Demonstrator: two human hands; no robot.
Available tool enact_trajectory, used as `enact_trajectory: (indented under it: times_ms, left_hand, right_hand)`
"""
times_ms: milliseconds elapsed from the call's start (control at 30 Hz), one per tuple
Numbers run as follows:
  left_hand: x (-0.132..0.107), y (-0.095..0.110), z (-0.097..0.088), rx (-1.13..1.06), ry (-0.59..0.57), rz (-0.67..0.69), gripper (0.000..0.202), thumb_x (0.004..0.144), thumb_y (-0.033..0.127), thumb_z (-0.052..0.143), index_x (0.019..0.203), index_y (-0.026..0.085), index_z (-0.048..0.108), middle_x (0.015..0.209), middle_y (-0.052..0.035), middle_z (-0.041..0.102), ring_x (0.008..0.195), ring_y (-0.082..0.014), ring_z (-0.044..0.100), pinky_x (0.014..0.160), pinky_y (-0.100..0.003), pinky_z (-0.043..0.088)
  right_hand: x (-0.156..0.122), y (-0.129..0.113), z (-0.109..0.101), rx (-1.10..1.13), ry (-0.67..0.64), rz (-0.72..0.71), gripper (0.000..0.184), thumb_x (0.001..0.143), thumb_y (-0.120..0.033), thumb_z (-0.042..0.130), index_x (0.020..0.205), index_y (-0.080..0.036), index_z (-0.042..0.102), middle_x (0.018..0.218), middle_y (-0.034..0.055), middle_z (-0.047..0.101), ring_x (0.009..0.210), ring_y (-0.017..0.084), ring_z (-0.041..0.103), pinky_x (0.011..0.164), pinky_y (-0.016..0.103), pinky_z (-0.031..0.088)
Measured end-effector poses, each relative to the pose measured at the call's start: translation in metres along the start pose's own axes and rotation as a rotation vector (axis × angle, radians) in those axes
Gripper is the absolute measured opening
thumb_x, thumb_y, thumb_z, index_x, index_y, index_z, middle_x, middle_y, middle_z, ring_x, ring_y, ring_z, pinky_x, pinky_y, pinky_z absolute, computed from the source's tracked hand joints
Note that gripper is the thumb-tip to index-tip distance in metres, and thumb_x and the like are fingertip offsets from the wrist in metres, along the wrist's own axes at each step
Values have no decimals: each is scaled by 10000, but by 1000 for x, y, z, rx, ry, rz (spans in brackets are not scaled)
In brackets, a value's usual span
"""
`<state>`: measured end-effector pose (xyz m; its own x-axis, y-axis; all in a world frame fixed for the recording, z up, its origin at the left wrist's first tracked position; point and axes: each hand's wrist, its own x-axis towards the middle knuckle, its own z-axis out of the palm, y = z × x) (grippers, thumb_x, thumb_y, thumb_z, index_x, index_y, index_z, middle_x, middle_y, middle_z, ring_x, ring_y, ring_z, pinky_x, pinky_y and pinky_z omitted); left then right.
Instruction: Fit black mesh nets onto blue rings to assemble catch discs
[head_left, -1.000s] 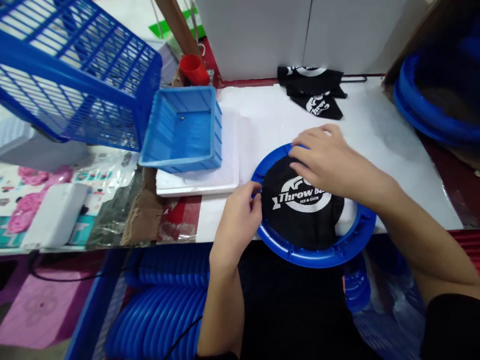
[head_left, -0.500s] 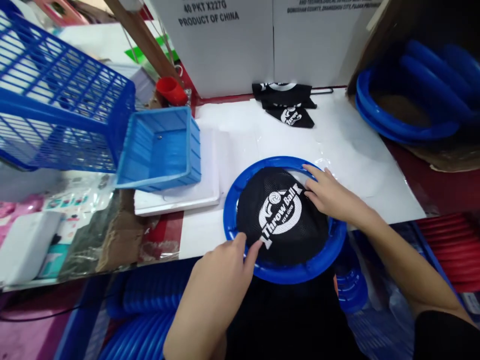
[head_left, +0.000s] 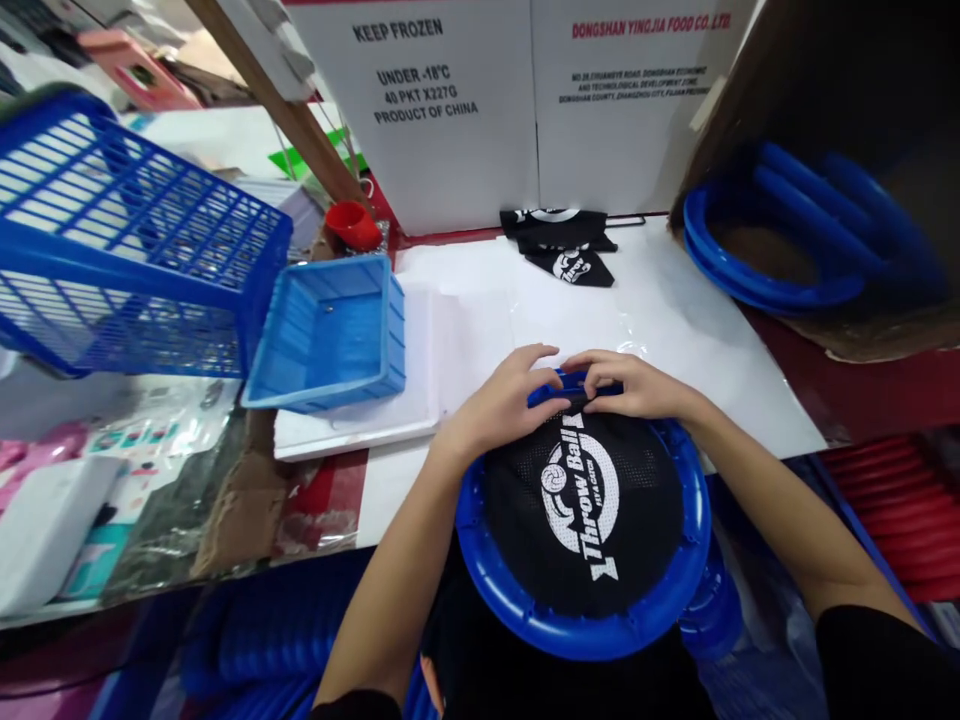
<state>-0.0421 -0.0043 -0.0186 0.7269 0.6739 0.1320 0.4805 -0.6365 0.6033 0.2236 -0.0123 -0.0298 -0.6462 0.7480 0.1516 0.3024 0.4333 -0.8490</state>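
A blue plastic ring [head_left: 581,640] lies at the table's front edge, its near side jutting out towards my body. Inside it is a round black mesh net [head_left: 517,510] printed with a white "Throw Ball" logo. At the ring's far side my left hand [head_left: 517,395] has its thumb on the net's edge and its fingers curled over the rim. Close beside it, my right hand [head_left: 626,385] pinches the net's edge at the rim. Both hands are closed there, and the fingertips partly cover the far rim.
Folded black nets [head_left: 570,250] lie at the back, before white cartons [head_left: 450,160]. On the left stand a light-blue bin [head_left: 322,340] and a blue basket [head_left: 150,230]. A carton at right holds blue rings [head_left: 772,290]. Red rings [head_left: 892,510] are stacked below the table's right side.
The ring has turned, so the logo now runs nearly upright, and has come closer to me. My left hand has moved from the near-left rim to the far rim, beside my right hand.
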Motion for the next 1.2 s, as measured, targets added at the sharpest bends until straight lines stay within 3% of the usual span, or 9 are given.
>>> enact_trajectory:
  times_ms: [200,333,533,733,1200]
  left_hand:
    - [-2,6,6,-101,-41,49,96,995,270,726,1045,216,787,1495,-150,642,1427,-327,592,1206,-570,491]
    - [3,7,7,-240,20,-23,88,1003,247,694,947,210,751,1329,-113,729,1253,-268,693,1118,-489,551]
    - [5,1,10,-354,166,-154,65,956,213,719,896,214,744,1028,-51,795,1022,-228,737,990,-414,571]
    - [7,1,14,-322,259,-215,99,952,204,708,879,227,771,966,-42,803,973,-221,741,942,-387,570]
    - [11,1,12,-274,156,-288,138,967,209,645,889,218,758,963,-36,801,927,-208,712,916,-363,563]
  right_hand:
    - [-2,-2,2,-62,77,-86,112,944,-264,761,862,-215,702,1108,78,704,1046,218,702,951,446,601]
    - [-2,-5,5,-31,104,11,85,944,-282,758,906,-219,716,949,41,743,924,209,720,847,384,600]
    - [1,-8,4,46,150,163,154,906,-343,774,982,-212,745,975,41,785,904,199,725,729,302,567]
    - [5,-11,5,-63,150,158,112,954,-273,641,947,-209,733,950,35,786,870,184,698,763,317,521]
    - [3,-8,6,-285,120,40,193,1012,-210,546,1001,-226,738,994,40,799,848,180,699,820,344,530]
